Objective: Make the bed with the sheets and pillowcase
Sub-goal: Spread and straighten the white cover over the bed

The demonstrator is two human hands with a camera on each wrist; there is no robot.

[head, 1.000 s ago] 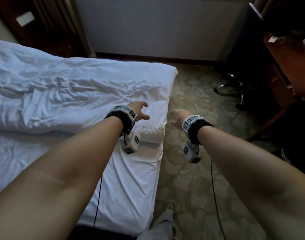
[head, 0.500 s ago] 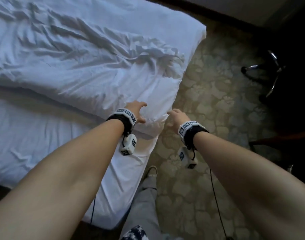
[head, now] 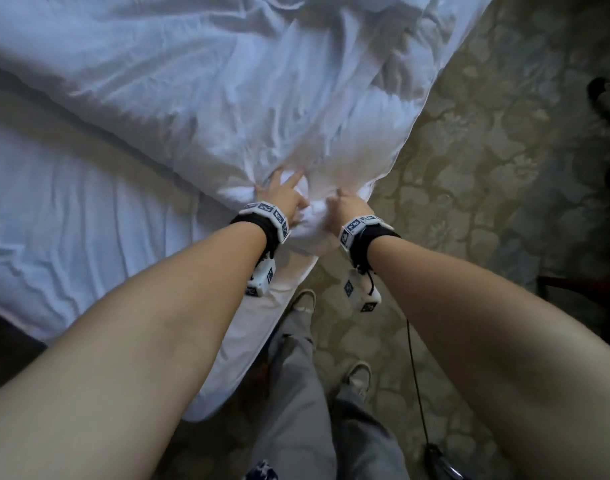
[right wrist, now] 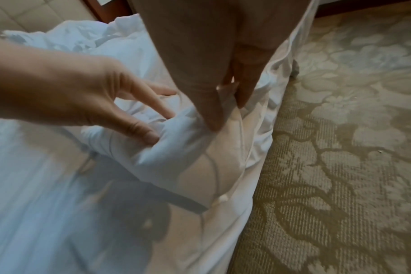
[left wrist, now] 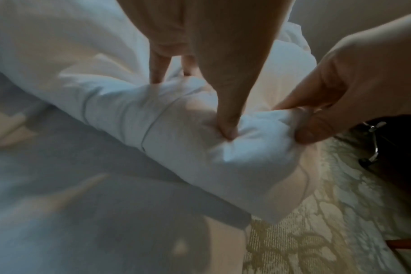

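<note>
A crumpled white duvet (head: 227,98) lies across the bed over a white bottom sheet (head: 71,237). Its near corner (left wrist: 223,148) sits at the bed's right edge. My left hand (head: 284,194) grips that corner, with the thumb (left wrist: 228,128) dug into the bunched fabric and the fingers (left wrist: 156,74) behind it. Just to the right, my right hand (head: 343,204) pinches the corner's tip between thumb (right wrist: 211,118) and fingers (right wrist: 243,92). The two hands are a few centimetres apart on the same bunch.
Patterned beige carpet (head: 487,168) runs along the bed's right side. My legs and shoes (head: 303,303) stand against the mattress edge (head: 262,341). A chair base (head: 605,95) is at the far right, and a black cable (head: 414,375) hangs from my right wrist.
Both hands, open and hovering over the bed edge before, have come down and taken hold of the duvet's near corner. The head view has tilted downward.
</note>
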